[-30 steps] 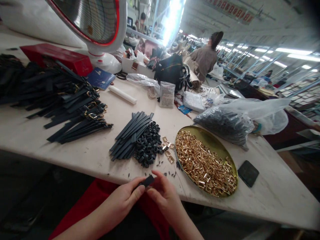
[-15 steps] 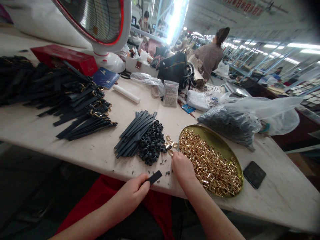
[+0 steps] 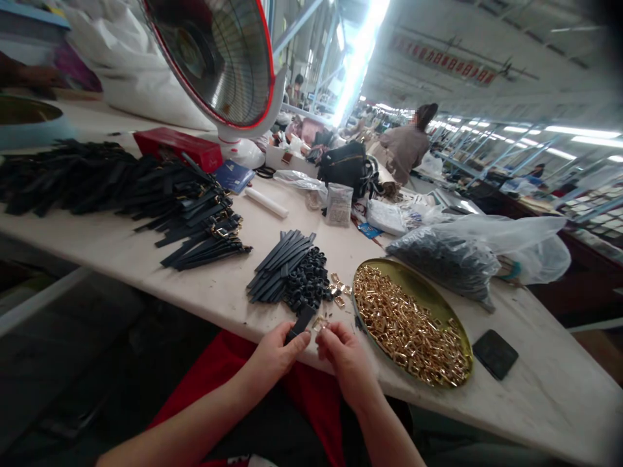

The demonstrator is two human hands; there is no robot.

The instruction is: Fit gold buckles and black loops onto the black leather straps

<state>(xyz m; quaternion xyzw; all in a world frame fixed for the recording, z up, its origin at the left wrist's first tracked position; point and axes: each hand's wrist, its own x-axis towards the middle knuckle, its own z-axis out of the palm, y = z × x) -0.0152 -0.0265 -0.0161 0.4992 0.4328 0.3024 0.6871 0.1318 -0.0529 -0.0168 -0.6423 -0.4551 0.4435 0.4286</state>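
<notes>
My left hand pinches a short black strap at the table's near edge. Close beside it, my right hand holds a small gold buckle at the strap's tip. Just beyond my hands lie a bundle of black straps, a heap of black rubber loops and a few loose gold buckles. A round gold tray full of gold buckles sits to the right of my right hand.
A long spread of finished black straps covers the table's left. A fan, a red box and a black bag stand behind. A clear bag of black parts and a black pad lie right. A person works farther back.
My right hand went out to the loose buckles beside the tray, then came back with a gold buckle to the strap in my left hand. The camera tilted up and swung left.
</notes>
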